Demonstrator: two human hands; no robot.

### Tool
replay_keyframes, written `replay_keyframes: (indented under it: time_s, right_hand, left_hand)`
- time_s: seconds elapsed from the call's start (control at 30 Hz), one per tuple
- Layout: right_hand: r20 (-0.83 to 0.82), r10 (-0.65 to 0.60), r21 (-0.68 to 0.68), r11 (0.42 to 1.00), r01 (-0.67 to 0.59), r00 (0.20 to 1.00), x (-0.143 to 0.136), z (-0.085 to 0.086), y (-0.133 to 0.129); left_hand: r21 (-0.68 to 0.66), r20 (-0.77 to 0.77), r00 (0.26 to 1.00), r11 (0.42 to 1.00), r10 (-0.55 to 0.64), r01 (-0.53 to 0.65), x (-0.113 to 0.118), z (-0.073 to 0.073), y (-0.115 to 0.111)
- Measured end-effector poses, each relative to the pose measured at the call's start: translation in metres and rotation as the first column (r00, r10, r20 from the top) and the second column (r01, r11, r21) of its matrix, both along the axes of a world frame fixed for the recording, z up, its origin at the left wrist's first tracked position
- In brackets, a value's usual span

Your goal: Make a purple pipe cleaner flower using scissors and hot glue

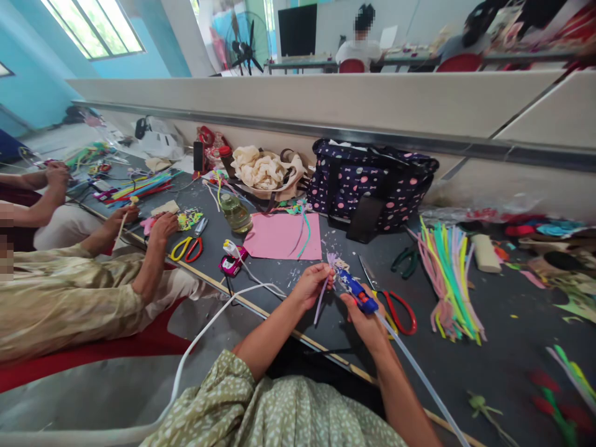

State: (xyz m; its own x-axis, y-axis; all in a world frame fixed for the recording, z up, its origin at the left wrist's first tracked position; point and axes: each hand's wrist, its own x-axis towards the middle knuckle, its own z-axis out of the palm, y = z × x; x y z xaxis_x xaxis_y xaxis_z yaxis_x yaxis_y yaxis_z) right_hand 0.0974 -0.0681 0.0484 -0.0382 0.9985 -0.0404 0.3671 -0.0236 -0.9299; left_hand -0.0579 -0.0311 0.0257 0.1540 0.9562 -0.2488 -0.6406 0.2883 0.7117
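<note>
Pinched between the fingers of my left hand [313, 287] is a lilac pipe cleaner [321, 302], its fuzzy top bunched above the fingertips. My right hand [365, 315] is wrapped round a blue glue gun [356, 290], whose nozzle end is close to the lilac piece. A long translucent glue stick [419, 371] trails from the back of the gun toward the bottom edge. Scissors with red and yellow handles [406, 313] lie beside and partly behind my right hand. A pink sheet [284, 237] lies beyond my left hand, with two thin stems on it.
Bundled pipe cleaners [449, 279], green-handled pliers [406, 262] and a polka-dot bag [372, 186] are at the right and back. Left of the pink sheet are a jar [236, 214], a magenta device [233, 261] and more scissors [189, 243]. A white cable [186, 360] crosses the table edge. Co-workers' hands work at left.
</note>
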Motion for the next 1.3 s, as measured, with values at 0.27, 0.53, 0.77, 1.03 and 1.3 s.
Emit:
replay_keyframes:
  time_s: [0.27, 0.53, 0.77, 1.03, 1.3]
  right_hand:
    - [0.122, -0.038, 0.093, 0.995, 0.027, 0.992, -0.003, 0.007, -0.006]
    - [0.137, 0.030, 0.099, 0.994, -0.044, 0.990, 0.000, 0.010, -0.007]
    - [0.167, -0.004, 0.113, 0.993, -0.016, 0.986, 0.002, 0.012, -0.009]
    - [0.078, -0.115, 0.068, 0.992, 0.110, 0.990, 0.028, -0.007, 0.011]
    - [-0.067, -0.150, 0.002, 0.989, 0.151, 0.986, 0.038, -0.031, 0.040]
  left_hand:
    - [0.032, -0.072, 0.996, 0.998, 0.053, -0.051, -0.001, 0.006, -0.002]
    - [0.057, -0.130, 0.988, 0.995, 0.088, -0.082, -0.001, 0.010, -0.004]
    - [0.023, -0.127, 0.986, 0.994, 0.107, -0.105, -0.006, 0.010, -0.004]
    - [-0.090, -0.010, 0.991, 0.987, 0.133, -0.133, -0.014, 0.012, -0.003]
    - [-0.146, -0.054, 0.985, 0.975, 0.161, -0.168, -0.020, 0.006, -0.005]
